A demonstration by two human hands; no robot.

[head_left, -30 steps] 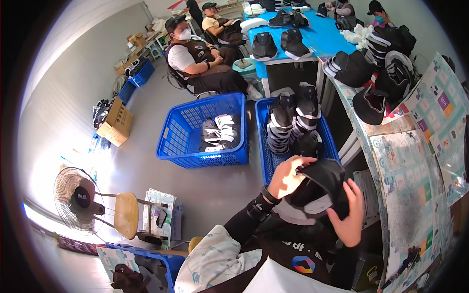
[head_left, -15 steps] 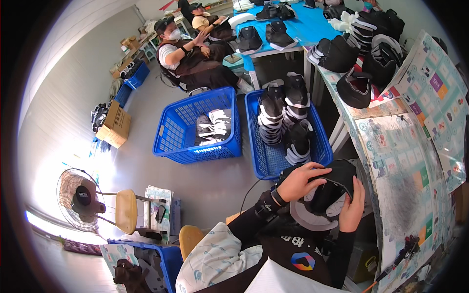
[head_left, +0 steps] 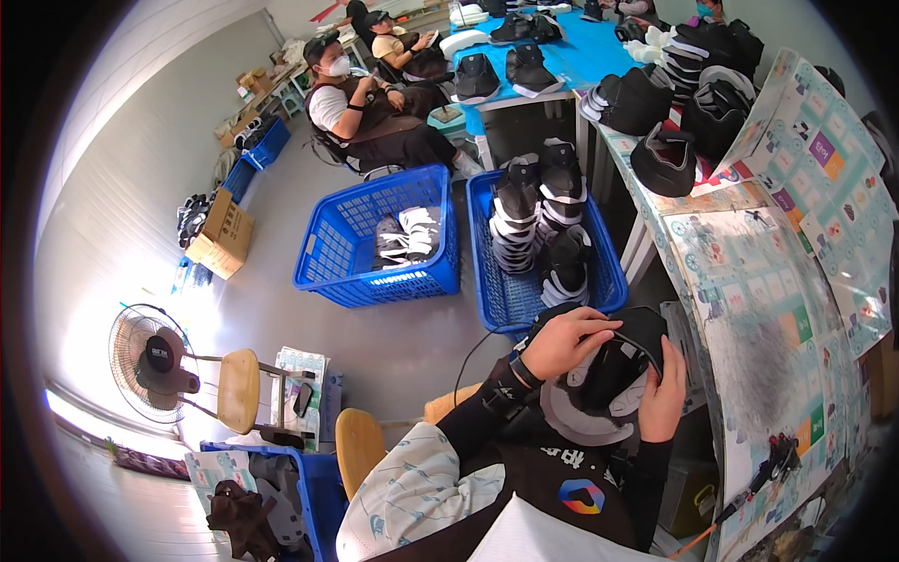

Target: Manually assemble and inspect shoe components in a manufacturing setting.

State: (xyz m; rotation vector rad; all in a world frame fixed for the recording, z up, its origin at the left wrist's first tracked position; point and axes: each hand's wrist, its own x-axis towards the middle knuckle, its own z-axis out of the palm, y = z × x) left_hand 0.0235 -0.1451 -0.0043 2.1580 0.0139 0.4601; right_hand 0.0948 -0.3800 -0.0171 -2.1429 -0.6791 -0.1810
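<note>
Above my lap, a black shoe upper with a curved light grey padded band is held between both hands. My left hand is closed on its edge from the left, thumb and fingertips pinching the rim. On the right side, my right hand grips the same edge, with its thumb on the near side and its fingers wrapped behind. The inside of the upper faces me, and pale patches show in it. Part of the upper is hidden by my left hand.
A blue basket with stacked black-and-white shoes stands just beyond my hands. Left of it is another blue basket holding white-and-grey pieces. The covered worktable runs along my right, bearing shoes and a cabled tool. A seated co-worker is beyond.
My hands keep hold of the upper, with little change in grip. The whole view has shifted slightly. The seated co-worker's raised hand has come in toward the chest.
</note>
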